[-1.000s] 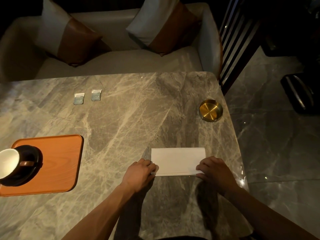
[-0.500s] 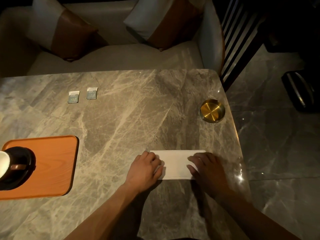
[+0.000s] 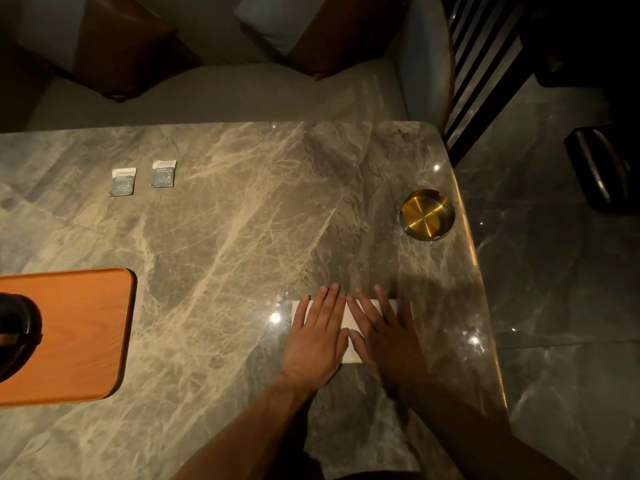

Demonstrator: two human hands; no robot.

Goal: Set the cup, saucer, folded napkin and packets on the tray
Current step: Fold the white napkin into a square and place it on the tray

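Note:
A white folded napkin [image 3: 396, 307] lies on the marble table near the right front edge. My left hand [image 3: 317, 336] and my right hand [image 3: 386, 336] both lie flat on it, fingers stretched out, side by side, hiding most of it. An orange wooden tray [image 3: 79, 334] sits at the left. On its left end stands a dark saucer [image 3: 19, 336], cut off by the frame edge; the cup is out of view. Two small grey-blue packets [image 3: 123, 182] [image 3: 163, 173] lie side by side at the far left of the table.
A round brass dish [image 3: 426, 215] stands by the table's right edge. A sofa with cushions [image 3: 131, 46] runs along the far side of the table. Dark slats [image 3: 485, 64] and polished floor [image 3: 554, 271] are to the right.
The napkin has been folded narrower. My hands moved from its two ends to its middle and now press flat on it. The view shifted right, putting the cup out of frame.

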